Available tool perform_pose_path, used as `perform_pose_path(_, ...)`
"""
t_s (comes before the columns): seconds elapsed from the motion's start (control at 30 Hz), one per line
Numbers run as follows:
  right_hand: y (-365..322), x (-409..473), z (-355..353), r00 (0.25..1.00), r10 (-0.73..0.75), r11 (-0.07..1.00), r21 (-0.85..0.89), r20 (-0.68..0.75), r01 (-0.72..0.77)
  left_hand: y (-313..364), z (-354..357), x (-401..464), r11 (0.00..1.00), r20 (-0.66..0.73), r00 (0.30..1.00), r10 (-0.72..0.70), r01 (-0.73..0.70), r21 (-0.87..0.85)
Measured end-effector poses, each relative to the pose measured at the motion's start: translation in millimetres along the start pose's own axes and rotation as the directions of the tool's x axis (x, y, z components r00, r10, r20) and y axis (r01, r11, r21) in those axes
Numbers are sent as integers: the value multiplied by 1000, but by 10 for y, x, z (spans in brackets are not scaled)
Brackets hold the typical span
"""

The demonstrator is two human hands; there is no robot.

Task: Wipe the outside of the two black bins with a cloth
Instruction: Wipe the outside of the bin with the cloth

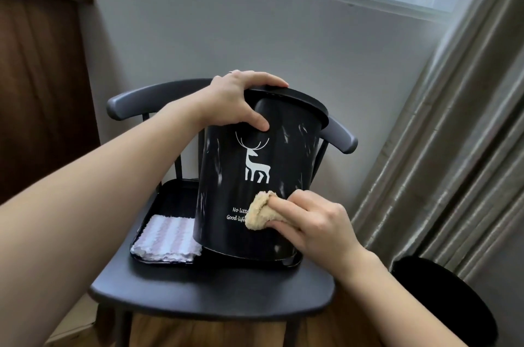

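A black bin [286,153] with a white deer print and white lettering stands tilted on a black tray [167,199] on the seat of a dark chair. My left hand [235,100] grips the bin's rim at the top left, thumb on the front wall. My right hand [314,222] pinches a bunched beige cloth [259,212] and presses it against the bin's lower front, over part of the lettering. A second black bin [448,301] stands on the floor at the lower right, partly behind my right forearm.
A folded white and pale pink striped cloth [167,239] lies in the tray's front left. The chair [215,292] has a curved backrest behind the bin. A grey wall and window are beyond, a curtain [453,134] hangs at the right, and a wooden door is at the left.
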State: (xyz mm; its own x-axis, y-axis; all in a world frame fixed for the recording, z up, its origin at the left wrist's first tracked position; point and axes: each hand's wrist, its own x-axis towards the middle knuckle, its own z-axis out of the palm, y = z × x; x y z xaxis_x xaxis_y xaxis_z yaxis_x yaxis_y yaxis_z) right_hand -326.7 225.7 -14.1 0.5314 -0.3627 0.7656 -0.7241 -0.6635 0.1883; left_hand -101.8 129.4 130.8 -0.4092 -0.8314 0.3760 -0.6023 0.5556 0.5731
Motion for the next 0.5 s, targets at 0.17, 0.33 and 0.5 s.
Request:
perform_pose_path(0.17, 180, 499, -135, 984, 145, 989, -14, -106, -147, 64, 15, -19, 1000, 19, 999, 26, -26, 7)
perform_pose_path(0.33, 165, 313, -117, 1000, 1, 1000, -7, -6, -1, 64, 6, -53, 999, 15, 999, 38, -38, 5)
perform_pose_path(0.5, 307, 435, -161, 999, -21, 999, -35, -25, 20, 80, 1, -90, 999, -10, 999, 39, -39, 34)
